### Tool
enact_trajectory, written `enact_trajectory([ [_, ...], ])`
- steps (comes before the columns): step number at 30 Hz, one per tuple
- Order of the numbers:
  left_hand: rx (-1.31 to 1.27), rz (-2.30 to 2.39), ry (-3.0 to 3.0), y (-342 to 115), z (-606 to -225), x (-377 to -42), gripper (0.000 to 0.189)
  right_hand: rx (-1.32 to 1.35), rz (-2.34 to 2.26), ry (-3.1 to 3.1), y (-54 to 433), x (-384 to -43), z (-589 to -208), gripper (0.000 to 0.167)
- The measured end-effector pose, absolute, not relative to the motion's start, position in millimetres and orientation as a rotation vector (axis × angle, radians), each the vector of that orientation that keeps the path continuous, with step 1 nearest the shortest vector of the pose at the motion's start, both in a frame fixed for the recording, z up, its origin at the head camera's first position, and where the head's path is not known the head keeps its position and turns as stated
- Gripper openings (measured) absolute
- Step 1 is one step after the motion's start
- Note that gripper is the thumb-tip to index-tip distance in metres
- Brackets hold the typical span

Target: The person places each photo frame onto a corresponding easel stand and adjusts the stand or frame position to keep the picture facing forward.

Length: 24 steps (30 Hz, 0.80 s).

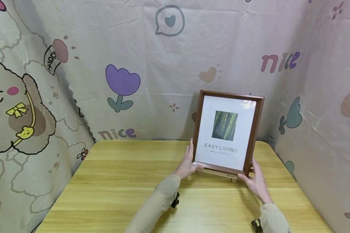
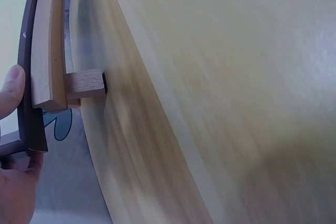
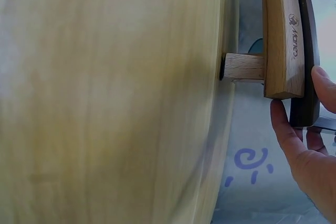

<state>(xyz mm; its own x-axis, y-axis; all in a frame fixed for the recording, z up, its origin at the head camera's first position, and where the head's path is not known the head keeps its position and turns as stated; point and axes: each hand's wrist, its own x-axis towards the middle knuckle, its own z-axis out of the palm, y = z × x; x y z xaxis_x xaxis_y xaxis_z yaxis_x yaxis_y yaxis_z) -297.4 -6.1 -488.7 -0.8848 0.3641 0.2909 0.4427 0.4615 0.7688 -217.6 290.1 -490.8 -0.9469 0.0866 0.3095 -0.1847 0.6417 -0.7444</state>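
Both left hand (image 1: 187,165) and right hand (image 1: 257,183) have the lower corners of a boxy, glossy-fronted brown frame (image 1: 228,133) pinched, up against a chunky wood stand (image 3: 281,40) on the streaky table (image 1: 128,168).

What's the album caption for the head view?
Left hand and right hand hold a rectangular brown picture frame against a pale wooden stand.

Table (image 1: 119,181): in front of you, pale yellow wood grain, rounded far corners.
Wooden stand (image 3: 283,35): feet on your tabletop, toward the far right.
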Motion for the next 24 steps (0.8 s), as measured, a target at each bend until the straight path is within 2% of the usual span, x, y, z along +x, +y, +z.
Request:
enact_trajectory([
  [24, -0.678, -1.454, -2.602, -3.7, -495.1, -301.4, 0.127, 0.042, 1.243, -2.512, 288.9, -227.3, -493.4, 0.098],
])
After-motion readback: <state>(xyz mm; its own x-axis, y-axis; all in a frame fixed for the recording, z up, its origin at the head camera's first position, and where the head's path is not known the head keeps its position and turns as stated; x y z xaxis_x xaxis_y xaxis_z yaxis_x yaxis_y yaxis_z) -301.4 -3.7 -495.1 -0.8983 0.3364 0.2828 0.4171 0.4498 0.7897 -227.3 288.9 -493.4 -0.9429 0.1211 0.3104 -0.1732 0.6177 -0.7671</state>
